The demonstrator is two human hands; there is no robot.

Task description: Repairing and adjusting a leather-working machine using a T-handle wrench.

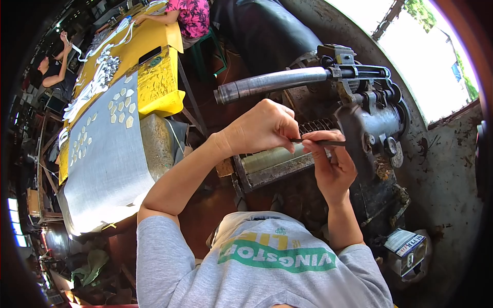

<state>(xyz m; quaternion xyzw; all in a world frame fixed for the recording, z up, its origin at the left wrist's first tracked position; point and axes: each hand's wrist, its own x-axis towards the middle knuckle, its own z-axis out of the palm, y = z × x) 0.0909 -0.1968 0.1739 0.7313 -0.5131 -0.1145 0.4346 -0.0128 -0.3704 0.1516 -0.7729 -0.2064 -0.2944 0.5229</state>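
Handling a thin dark strip (329, 142) between both hands appears to be the step in progress: the left hand (262, 126) pinches its left end, and the right hand (335, 172) has its grip closed on it farther right, with the tip protruding. The strip is held over the machine (377, 120), near the pale roller (272, 160) (clearance cannot be judged). Any next move calls for steady finger control.
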